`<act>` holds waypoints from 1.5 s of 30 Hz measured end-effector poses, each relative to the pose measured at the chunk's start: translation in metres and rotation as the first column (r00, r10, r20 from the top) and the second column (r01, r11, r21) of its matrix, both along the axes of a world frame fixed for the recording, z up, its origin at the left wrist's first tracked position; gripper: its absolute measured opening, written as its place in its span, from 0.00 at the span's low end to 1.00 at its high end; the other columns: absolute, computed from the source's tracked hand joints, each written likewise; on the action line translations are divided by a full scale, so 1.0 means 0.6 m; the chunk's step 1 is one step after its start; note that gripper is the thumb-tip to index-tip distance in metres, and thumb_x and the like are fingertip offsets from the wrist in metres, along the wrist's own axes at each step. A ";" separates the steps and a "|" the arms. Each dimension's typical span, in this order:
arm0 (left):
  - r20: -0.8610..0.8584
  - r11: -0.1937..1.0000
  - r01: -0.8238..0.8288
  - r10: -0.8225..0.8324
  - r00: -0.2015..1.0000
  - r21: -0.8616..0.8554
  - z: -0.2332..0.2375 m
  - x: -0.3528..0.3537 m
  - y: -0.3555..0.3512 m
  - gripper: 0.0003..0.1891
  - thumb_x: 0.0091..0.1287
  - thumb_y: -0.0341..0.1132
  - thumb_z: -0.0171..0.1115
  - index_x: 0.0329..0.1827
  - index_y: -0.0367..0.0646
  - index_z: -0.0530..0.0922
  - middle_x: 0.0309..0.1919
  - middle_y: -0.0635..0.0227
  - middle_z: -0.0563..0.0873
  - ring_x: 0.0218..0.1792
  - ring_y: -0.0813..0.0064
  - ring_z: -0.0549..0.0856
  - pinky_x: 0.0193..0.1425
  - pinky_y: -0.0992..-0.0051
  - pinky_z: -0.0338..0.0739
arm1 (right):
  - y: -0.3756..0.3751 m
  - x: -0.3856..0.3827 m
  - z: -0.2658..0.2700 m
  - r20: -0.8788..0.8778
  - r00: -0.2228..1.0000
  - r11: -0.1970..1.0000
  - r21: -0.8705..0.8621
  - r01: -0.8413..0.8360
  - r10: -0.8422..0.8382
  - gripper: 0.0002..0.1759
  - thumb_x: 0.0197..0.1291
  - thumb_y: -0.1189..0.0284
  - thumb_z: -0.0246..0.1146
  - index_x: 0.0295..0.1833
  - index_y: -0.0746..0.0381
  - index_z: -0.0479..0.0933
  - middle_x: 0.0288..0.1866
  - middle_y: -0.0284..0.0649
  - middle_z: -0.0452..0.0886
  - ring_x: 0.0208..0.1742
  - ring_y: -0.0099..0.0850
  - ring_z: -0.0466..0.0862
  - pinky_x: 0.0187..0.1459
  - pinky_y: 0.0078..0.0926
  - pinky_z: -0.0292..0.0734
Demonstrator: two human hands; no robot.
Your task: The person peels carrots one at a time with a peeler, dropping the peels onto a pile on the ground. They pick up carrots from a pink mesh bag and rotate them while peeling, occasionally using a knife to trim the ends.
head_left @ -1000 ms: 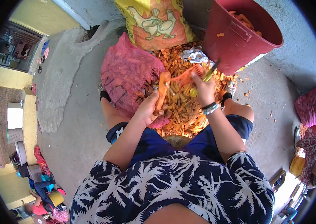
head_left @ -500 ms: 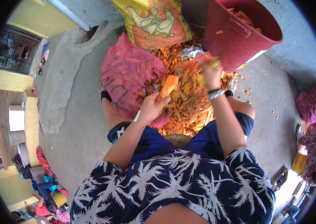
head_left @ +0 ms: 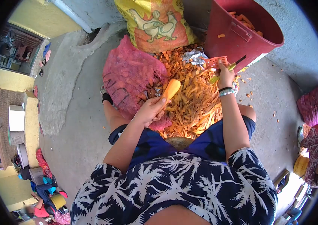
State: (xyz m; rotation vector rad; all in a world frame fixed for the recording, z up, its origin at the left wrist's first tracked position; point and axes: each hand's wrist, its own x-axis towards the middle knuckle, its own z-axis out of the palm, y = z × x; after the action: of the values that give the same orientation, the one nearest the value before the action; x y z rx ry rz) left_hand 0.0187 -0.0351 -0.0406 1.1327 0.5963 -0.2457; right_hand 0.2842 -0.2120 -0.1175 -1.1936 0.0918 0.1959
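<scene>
A peeled orange carrot (head_left: 172,89) points up and away from my left hand (head_left: 149,112), which is closed around its near end. My right hand (head_left: 225,78) grips an orange-red peeler (head_left: 215,62) with holes in it, together with a small knife (head_left: 240,60) whose dark blade sticks out to the right. Green handle parts show beside the fingers. Both hands are above a large heap of carrot peelings (head_left: 194,101) between my legs. A pink mesh sack (head_left: 129,75) of unpeeled carrots lies left of the heap, its mouth toward my left hand.
A tall red bin (head_left: 222,43) with carrots inside stands at the back right. Behind the heap is a yellow and orange sack (head_left: 159,24) with printed chickens. Crumpled foil (head_left: 194,57) lies by the bin. At far left sits another person (head_left: 40,210); another pink sack (head_left: 312,105) is at right.
My right hand has swung outward to the right, away from the carrot, with the peeler and knife. The left hand still holds the carrot, which has turned slightly.
</scene>
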 end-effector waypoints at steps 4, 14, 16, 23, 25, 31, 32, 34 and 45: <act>0.031 0.992 0.041 -0.037 0.999 -0.123 -0.015 -0.001 0.005 0.16 0.67 0.45 0.53 0.43 0.38 0.74 0.16 0.75 0.69 0.13 0.87 0.66 0.15 0.82 0.57 | 0.042 -0.102 0.071 -0.009 0.966 0.966 -0.025 -0.259 0.259 0.05 0.53 0.76 0.64 0.33 0.62 0.75 0.25 0.31 0.76 0.18 0.18 0.70 0.18 0.15 0.62; 0.091 0.919 0.091 -0.136 0.987 0.385 -0.002 0.043 -0.005 0.16 0.66 0.41 0.53 0.43 0.34 0.74 0.18 0.73 0.73 0.18 0.83 0.70 0.23 0.79 0.63 | 0.009 -0.007 0.024 0.161 0.983 0.970 -0.241 -0.043 0.084 0.07 0.53 0.75 0.65 0.36 0.64 0.75 0.25 0.30 0.75 0.20 0.17 0.71 0.19 0.14 0.64; 0.034 0.946 0.149 -0.165 0.986 0.286 0.030 0.037 0.003 0.16 0.66 0.41 0.54 0.44 0.35 0.74 0.16 0.73 0.71 0.18 0.81 0.70 0.24 0.77 0.64 | -0.021 0.031 0.011 0.179 0.977 0.966 -0.209 0.154 -0.118 0.05 0.53 0.75 0.64 0.34 0.63 0.75 0.24 0.30 0.75 0.21 0.18 0.72 0.21 0.15 0.66; 0.072 0.401 0.067 -0.322 0.944 0.914 0.018 0.025 0.005 0.16 0.64 0.35 0.56 0.49 0.33 0.72 0.35 0.57 0.80 0.35 0.66 0.80 0.41 0.75 0.72 | 0.051 -0.108 0.091 0.118 0.936 0.919 -0.267 -0.291 0.331 0.07 0.52 0.72 0.66 0.34 0.62 0.75 0.23 0.30 0.75 0.18 0.16 0.71 0.20 0.13 0.64; 0.121 0.363 0.010 -0.337 0.934 0.932 0.023 0.022 -0.002 0.16 0.62 0.34 0.57 0.49 0.32 0.72 0.35 0.53 0.79 0.36 0.61 0.80 0.42 0.73 0.72 | 0.045 -0.045 0.029 0.133 0.989 0.942 -0.335 -0.021 0.069 0.06 0.54 0.74 0.64 0.34 0.64 0.74 0.24 0.30 0.76 0.16 0.17 0.70 0.17 0.13 0.61; 0.195 0.166 -0.146 -0.337 0.921 0.975 0.023 0.005 0.005 0.18 0.58 0.35 0.60 0.49 0.33 0.72 0.38 0.49 0.78 0.39 0.50 0.79 0.40 0.67 0.74 | 0.041 -0.095 0.139 0.040 0.966 0.965 -0.082 -0.251 0.255 0.07 0.51 0.73 0.66 0.30 0.62 0.74 0.21 0.29 0.74 0.17 0.18 0.70 0.18 0.16 0.61; 0.137 0.115 -0.103 -0.335 0.932 0.988 0.030 0.007 0.002 0.19 0.58 0.35 0.61 0.49 0.34 0.72 0.38 0.50 0.78 0.39 0.50 0.79 0.39 0.66 0.74 | 0.051 -0.104 0.108 -0.012 0.955 0.937 -0.186 -0.295 0.298 0.08 0.50 0.73 0.67 0.29 0.61 0.74 0.19 0.28 0.73 0.15 0.18 0.69 0.16 0.15 0.59; 0.138 0.115 -0.102 -0.360 0.923 0.988 0.037 0.007 -0.002 0.20 0.57 0.36 0.62 0.49 0.34 0.72 0.38 0.50 0.78 0.38 0.50 0.79 0.39 0.66 0.74 | 0.042 -0.067 0.063 -0.030 0.970 0.904 -0.357 -0.234 0.239 0.08 0.49 0.73 0.67 0.28 0.62 0.73 0.19 0.29 0.73 0.15 0.18 0.69 0.15 0.15 0.59; 0.614 0.827 -0.339 -0.010 0.789 0.449 -0.026 0.033 -0.013 0.17 0.56 0.29 0.60 0.47 0.37 0.66 0.32 0.66 0.76 0.31 0.78 0.76 0.37 0.74 0.72 | 0.042 -0.079 0.069 -0.086 0.928 0.923 -0.104 -0.370 0.362 0.07 0.54 0.73 0.64 0.31 0.64 0.73 0.20 0.31 0.73 0.15 0.18 0.67 0.15 0.17 0.58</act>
State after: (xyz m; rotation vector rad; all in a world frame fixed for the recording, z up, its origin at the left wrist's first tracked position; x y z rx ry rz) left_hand 0.0388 -0.0431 -0.0560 1.5999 0.1869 0.4756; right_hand 0.2371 -0.1868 -0.0761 -1.3175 -0.0657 0.5658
